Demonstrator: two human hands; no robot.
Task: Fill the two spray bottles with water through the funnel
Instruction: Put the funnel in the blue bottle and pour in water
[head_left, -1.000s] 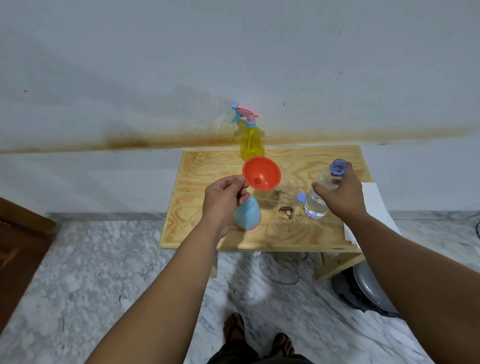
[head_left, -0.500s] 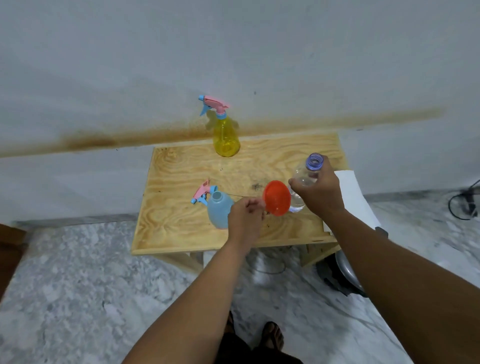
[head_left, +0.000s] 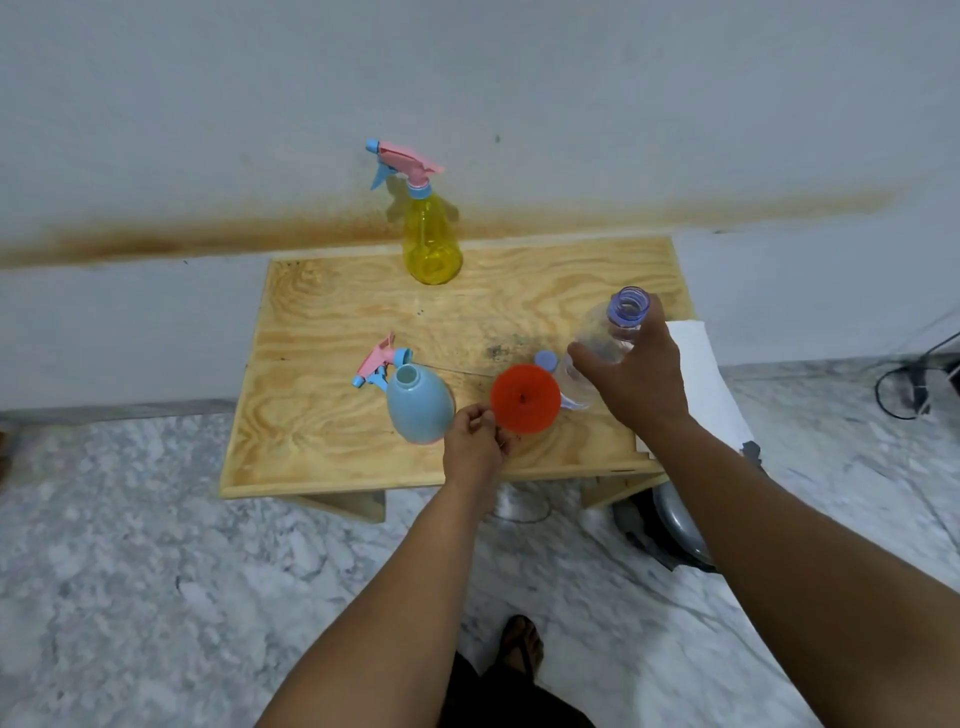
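A light blue spray bottle (head_left: 418, 408) stands open on the wooden table (head_left: 332, 364), its pink and blue spray head (head_left: 378, 362) lying just behind it. To its right my left hand (head_left: 475, 449) pinches the rim of an orange funnel (head_left: 525, 398), held low over the table beside the bottle. My right hand (head_left: 636, 379) grips a clear water bottle (head_left: 605, 338) with its cap off, tilted to the right. Its blue cap (head_left: 545, 359) lies behind the funnel. A yellow spray bottle (head_left: 431, 244) with its head on stands at the back by the wall.
White paper (head_left: 701, 379) sticks out at the table's right edge. A grey and black appliance (head_left: 670, 530) sits on the marble floor under the right corner, with a black cable (head_left: 904, 384) further right. My foot (head_left: 522, 642) is near the table's front.
My left hand has taken the funnel off the blue bottle's mouth and carried it right and down beside the bottle. The view has shifted, and my right hand still holds the water bottle.
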